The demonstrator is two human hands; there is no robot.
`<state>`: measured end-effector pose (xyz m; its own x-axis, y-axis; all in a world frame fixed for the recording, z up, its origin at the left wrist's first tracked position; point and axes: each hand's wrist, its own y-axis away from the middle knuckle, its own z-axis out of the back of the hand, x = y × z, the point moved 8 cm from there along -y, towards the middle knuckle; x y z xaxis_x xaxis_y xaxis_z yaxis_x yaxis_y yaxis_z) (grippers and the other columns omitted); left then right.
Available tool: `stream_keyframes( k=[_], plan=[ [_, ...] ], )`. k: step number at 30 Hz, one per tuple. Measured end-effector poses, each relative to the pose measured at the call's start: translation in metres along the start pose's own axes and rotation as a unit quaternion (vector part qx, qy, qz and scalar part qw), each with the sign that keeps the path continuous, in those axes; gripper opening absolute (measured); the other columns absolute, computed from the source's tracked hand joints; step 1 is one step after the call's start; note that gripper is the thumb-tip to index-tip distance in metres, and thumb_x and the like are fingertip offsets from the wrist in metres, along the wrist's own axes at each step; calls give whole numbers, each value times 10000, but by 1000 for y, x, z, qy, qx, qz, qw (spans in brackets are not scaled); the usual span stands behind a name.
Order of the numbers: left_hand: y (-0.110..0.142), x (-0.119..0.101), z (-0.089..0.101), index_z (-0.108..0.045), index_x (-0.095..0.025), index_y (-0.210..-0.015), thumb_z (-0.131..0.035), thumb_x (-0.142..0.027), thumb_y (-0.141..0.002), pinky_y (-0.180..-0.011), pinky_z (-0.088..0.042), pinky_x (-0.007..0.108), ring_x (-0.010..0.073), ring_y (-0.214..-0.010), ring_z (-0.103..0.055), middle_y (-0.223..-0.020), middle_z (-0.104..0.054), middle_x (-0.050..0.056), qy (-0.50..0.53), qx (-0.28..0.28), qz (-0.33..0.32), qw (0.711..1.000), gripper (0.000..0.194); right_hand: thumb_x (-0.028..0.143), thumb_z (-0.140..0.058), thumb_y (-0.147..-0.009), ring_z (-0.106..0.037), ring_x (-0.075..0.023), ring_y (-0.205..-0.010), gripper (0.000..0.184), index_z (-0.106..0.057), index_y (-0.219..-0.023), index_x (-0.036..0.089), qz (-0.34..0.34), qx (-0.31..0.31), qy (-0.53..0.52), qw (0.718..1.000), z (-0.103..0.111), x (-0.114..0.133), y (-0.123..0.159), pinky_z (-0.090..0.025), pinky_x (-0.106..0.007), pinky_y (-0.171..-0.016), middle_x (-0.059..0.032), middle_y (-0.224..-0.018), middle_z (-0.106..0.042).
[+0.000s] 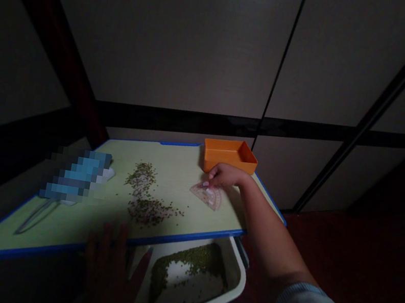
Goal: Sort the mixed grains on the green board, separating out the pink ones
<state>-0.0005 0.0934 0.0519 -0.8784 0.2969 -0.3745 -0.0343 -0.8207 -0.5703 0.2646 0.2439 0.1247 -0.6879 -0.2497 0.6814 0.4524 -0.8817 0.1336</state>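
Note:
My right hand (226,174) is closed, its fingertips pinching a clear protractor (213,200) with reddish markings. The protractor lies on or just above a pale yellow board (104,225) with a blue rim. To its left, small greenish-brown grains like beans (151,211) are scattered over the board in two joined patches. My left hand (109,265) is in deep shadow at the board's near edge, fingers spread and apparently holding nothing. Beside it, partly under the board, a white tub (241,277) contains many similar green grains.
An orange open box (229,164) stands at the board's back right, just behind my right hand. A blurred-out blue item (80,175) lies on the left, with a thin loop or cord (33,219) near it. Large panelled doors (197,42) rise behind the board.

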Motion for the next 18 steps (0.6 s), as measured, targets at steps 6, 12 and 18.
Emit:
stream_keyframes(
  k=[6,12,18],
  plan=[
    [2,4,0,-255,-198,-1424,-443,-458,-791,-1088,-200,652,373,-1412,-180,-1514,-280,146,3,0,7,1000,709,235,-607,-624,-370,-62,-474,126,-659,-606,122,-65,-45,45,996,23,-18,8,-244,-230,-497,54,-480,-474],
    [2,4,-1,-268,-174,-1420,-436,-468,-803,-1101,-197,632,367,-1424,-133,-1525,-240,161,-5,-5,11,1000,704,245,-621,-607,-367,-65,-461,122,-661,-607,130,-96,-6,67,993,16,-25,7,-236,-232,-484,69,-456,-422],
    [2,4,-1,-303,-192,-1401,-423,-484,-803,-1102,-189,639,356,-1419,-156,-1509,-280,146,5,-4,13,1000,677,265,-648,-621,-344,-54,-472,145,-681,-639,125,-62,-2,40,997,7,-13,4,-238,-225,-499,74,-468,-444]
  ],
)
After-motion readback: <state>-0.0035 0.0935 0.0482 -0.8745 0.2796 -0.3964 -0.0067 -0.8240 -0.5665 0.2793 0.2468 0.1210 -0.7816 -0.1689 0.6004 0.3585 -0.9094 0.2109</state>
